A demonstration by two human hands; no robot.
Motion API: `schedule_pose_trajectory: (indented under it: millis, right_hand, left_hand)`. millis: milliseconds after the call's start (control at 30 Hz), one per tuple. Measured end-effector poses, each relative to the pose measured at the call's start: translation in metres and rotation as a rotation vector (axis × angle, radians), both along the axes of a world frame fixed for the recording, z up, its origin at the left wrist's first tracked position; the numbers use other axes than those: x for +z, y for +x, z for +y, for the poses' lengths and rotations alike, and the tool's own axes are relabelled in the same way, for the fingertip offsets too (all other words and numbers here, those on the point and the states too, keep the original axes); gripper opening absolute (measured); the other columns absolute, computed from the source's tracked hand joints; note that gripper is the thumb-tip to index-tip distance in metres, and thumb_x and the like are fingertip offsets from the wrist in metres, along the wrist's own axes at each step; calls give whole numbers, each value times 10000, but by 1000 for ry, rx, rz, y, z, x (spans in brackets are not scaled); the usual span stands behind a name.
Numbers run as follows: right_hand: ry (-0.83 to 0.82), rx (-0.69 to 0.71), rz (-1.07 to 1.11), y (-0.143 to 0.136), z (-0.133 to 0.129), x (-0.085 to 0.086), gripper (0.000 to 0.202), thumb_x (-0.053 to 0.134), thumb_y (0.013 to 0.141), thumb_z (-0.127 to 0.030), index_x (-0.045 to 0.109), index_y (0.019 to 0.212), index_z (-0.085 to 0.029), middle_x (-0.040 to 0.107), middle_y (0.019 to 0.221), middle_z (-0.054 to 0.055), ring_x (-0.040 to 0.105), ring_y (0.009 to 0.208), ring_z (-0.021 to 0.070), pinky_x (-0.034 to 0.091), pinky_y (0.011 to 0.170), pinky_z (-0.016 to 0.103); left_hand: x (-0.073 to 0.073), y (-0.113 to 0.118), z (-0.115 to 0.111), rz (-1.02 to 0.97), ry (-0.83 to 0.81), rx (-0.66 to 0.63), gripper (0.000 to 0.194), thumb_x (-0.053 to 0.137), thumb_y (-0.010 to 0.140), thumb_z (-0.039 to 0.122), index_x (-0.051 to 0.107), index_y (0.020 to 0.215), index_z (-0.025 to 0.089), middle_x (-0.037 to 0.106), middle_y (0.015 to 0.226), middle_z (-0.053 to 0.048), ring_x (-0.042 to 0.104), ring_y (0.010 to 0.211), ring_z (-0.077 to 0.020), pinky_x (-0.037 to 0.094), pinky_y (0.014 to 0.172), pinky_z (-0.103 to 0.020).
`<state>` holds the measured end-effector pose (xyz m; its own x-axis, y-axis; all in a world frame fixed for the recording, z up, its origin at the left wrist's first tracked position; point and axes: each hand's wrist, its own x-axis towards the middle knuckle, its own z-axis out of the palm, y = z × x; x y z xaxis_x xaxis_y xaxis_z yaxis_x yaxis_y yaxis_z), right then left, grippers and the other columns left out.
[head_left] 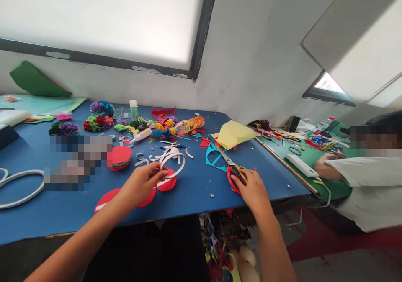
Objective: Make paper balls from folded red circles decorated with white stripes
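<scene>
My left hand (145, 182) pinches a white ring (184, 163), tilted above the blue table near red paper discs (168, 182). Scissors (231, 180) with red and yellow handles lie under the fingers of my right hand (251, 186); the fingers are on the handles and the blades point up and left. Beside the blades is a cut blue paper piece (212, 158). White strips (169, 153) are scattered beyond the ring. A stack of red discs (120, 155) sits to the left of them.
Paper flowers (98, 123), a glue stick (133, 110), an orange-labelled bottle (192, 124) and yellow paper (236, 134) are farther back on the blue table (188, 202). Large white rings (27, 192) lie at left. A person (370, 185) sits at a green table (337, 177) on the right.
</scene>
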<state>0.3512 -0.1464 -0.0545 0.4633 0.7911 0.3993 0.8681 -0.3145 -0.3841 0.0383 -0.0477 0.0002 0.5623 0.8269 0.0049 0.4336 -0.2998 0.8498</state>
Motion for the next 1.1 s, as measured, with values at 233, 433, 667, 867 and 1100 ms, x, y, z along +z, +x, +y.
schedule_pose_trajectory:
  millis: [233, 433, 667, 867, 1100]
  right_hand:
    - [-241, -138, 46, 13, 2, -1, 403, 561, 769, -402, 636, 1025, -100, 642, 984, 174, 618, 905, 309, 467, 762, 385]
    - [-229, -152, 6, 2, 1, 11, 346, 463, 819, -297, 589, 1048, -69, 609, 1076, 213, 562, 1038, 321, 425, 843, 395]
    - [-170, -66, 52, -12, -59, 18, 451, 378, 835, -430, 470, 1162, -133, 598, 1159, 166, 597, 1015, 308, 475, 793, 407]
    - [-202, 65, 137, -63, -120, -8, 481, 530, 728, -395, 470, 1172, -222, 610, 1179, 86, 624, 1004, 257, 495, 782, 337]
    - [-341, 101, 123, -113, -131, 5, 586, 618, 628, -265, 485, 1188, -155, 615, 1167, 123, 626, 996, 284, 501, 774, 352]
  left_hand:
    - [-14, -6, -1, -102, -145, -27, 340, 476, 810, 519, 527, 815, 184, 622, 767, -22, 588, 771, -198, 455, 693, -286]
    - [-22, -11, 1, -151, -159, -40, 362, 535, 772, 526, 512, 697, 172, 506, 635, 34, 499, 640, -145, 397, 619, -246]
    - [-26, -9, 5, -245, -230, 5, 389, 531, 751, 568, 499, 798, 183, 599, 831, -28, 619, 790, -200, 489, 726, -307]
    - [-26, -3, 2, -230, -249, 46, 355, 491, 838, 496, 537, 936, 158, 611, 942, -44, 633, 891, -202, 516, 792, -340]
    - [-22, 2, -7, -45, -169, 160, 313, 530, 881, 313, 527, 1147, 149, 566, 1136, -85, 586, 956, -209, 509, 798, -408]
